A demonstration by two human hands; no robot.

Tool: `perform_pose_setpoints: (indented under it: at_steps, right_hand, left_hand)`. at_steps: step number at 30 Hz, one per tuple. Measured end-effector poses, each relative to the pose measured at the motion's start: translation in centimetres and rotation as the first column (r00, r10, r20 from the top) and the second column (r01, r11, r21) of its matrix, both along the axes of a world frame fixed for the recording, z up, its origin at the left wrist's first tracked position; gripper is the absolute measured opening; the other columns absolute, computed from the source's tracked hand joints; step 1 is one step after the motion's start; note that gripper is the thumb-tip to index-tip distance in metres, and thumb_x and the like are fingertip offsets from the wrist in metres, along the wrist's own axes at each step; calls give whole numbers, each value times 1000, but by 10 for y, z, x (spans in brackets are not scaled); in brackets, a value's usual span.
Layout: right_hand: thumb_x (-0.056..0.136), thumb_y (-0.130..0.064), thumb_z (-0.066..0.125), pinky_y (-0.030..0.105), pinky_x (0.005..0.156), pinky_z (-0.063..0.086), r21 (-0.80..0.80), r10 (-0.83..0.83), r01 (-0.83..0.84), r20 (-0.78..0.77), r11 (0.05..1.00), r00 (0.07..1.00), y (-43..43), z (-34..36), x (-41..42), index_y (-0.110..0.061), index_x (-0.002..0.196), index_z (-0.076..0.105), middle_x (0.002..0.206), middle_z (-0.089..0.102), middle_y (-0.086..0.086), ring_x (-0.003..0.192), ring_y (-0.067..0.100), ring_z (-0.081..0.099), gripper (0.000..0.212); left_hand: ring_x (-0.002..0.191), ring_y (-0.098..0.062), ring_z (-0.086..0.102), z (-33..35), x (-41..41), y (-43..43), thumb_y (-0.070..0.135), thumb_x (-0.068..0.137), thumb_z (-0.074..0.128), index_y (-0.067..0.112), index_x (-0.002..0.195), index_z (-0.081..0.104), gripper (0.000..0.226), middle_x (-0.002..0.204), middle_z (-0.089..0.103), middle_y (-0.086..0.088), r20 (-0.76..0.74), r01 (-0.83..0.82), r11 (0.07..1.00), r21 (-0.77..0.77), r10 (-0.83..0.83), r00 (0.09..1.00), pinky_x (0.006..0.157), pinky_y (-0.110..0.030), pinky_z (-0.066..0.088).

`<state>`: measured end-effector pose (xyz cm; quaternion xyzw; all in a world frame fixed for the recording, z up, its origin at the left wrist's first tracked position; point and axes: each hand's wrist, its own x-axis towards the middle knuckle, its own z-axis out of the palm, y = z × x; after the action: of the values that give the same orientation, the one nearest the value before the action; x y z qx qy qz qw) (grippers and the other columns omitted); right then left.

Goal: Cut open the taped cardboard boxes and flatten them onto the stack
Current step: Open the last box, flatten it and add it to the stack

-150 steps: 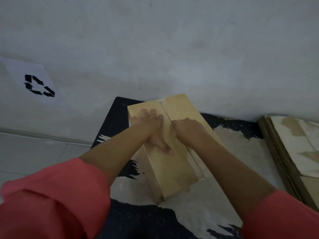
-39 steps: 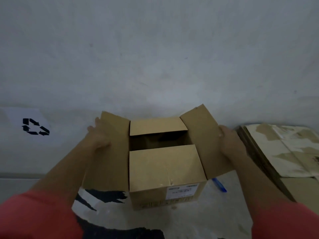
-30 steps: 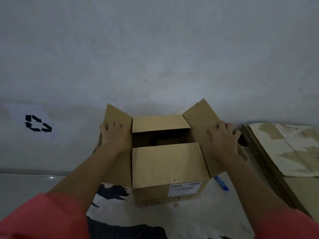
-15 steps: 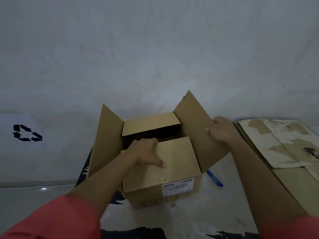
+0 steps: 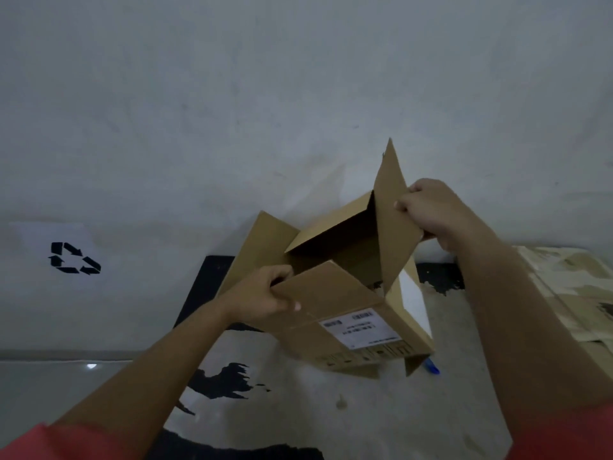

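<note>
A brown cardboard box (image 5: pixel 335 300) with a white shipping label hangs tilted above the floor, its top flaps open and a bottom flap dangling at the lower right. My left hand (image 5: pixel 262 295) grips the near flap at its left edge. My right hand (image 5: pixel 431 210) pinches the raised right flap, which points upward. A blue cutter (image 5: pixel 432 366) lies on the floor, partly hidden behind the box's lower right corner. To the right a stack of flattened cardboard (image 5: pixel 570 293) lies on the floor.
A black and white mat (image 5: pixel 331 410) covers the floor under the box. A grey wall stands close behind. A white sheet with a black recycling symbol (image 5: pixel 71 258) is stuck low on the wall at left. Pale floor tiles (image 5: pixel 49 386) lie at lower left.
The box was shut and on its side five seconds ago. Its top flaps were spread open, then both hands gripped flaps and lifted the box, tilting it to the right.
</note>
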<state>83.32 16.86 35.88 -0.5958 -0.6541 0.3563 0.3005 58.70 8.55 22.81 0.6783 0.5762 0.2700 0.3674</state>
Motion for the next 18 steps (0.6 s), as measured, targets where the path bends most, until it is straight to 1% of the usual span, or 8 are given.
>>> perform_pose_setpoints:
  at_steps: [2, 4, 9, 11, 13, 14, 16, 18]
  right_hand:
    - [93, -9, 48, 26, 45, 40, 23, -23, 24, -48, 999, 999, 0, 0, -10, -11, 91, 48, 88, 52, 9, 73, 23, 54, 3]
    - [91, -10, 48, 27, 48, 40, 95, -46, 48, -26, 994, 999, 3, 5, -20, -12, 97, 51, 92, 53, 8, 76, 23, 54, 7]
    - [91, -12, 46, 26, 50, 36, 271, -11, -33, 162, 962, 987, 2, 19, -48, -17, 102, 50, 90, 49, 1, 72, 14, 47, 13]
    - [91, -9, 45, 25, 49, 34, 293, 5, -77, 242, 953, 970, -3, 17, -57, -18, 100, 49, 86, 47, 0, 69, 14, 47, 13]
    - [91, -9, 45, 26, 49, 31, 284, 24, -121, 322, 951, 946, -6, 8, -62, -18, 99, 51, 87, 48, 0, 67, 16, 47, 13]
    - [91, -10, 46, 25, 50, 30, 272, 40, -144, 356, 952, 933, -7, 3, -62, -19, 99, 52, 90, 49, 1, 68, 17, 48, 13]
    - [91, -14, 48, 25, 51, 31, 257, 71, -181, 385, 949, 920, -10, -4, -62, -21, 100, 55, 96, 53, 1, 72, 19, 51, 13]
    - [91, -16, 51, 25, 53, 32, 260, 112, -227, 393, 938, 913, -14, -6, -62, -23, 100, 57, 93, 54, 0, 72, 19, 51, 13]
  left_hand:
    - [96, -15, 63, -4, -4, -9, 30, 83, 72, 11, 109, 60, 34, 105, 64, 1, 80, 6, 995, -98, 2, 997, 87, -38, 52]
    - [108, -14, 61, -10, 0, -20, 34, 89, 65, 20, 123, 57, 38, 119, 62, 2, 117, -21, 985, -168, 41, 992, 96, -37, 50]
    - [119, -14, 53, -31, 37, -43, 25, 100, 50, 25, 128, 48, 28, 130, 55, 0, 254, -66, 969, -240, 128, 959, 99, -25, 44]
    - [130, -13, 41, -41, 41, -46, 31, 102, 45, 27, 141, 37, 41, 141, 43, 4, 170, -13, 959, -283, 64, 983, 104, -22, 38]
    - [140, -19, 31, -53, 40, -44, 40, 99, 47, 30, 151, 20, 59, 154, 28, 3, 44, 87, 931, -354, -76, 996, 114, -37, 31]
    - [139, -22, 33, -58, 39, -42, 40, 96, 51, 31, 152, 18, 66, 155, 27, 2, 4, 110, 910, -400, -119, 993, 114, -43, 31]
    - [130, -26, 44, -60, 34, -37, 30, 91, 60, 27, 152, 19, 74, 151, 34, -1, -23, 123, 853, -508, -156, 987, 108, -45, 39]
    - [122, -25, 49, -56, 27, -35, 21, 85, 68, 17, 147, 28, 74, 144, 42, -7, 102, 222, 724, -653, -207, 973, 105, -41, 42]
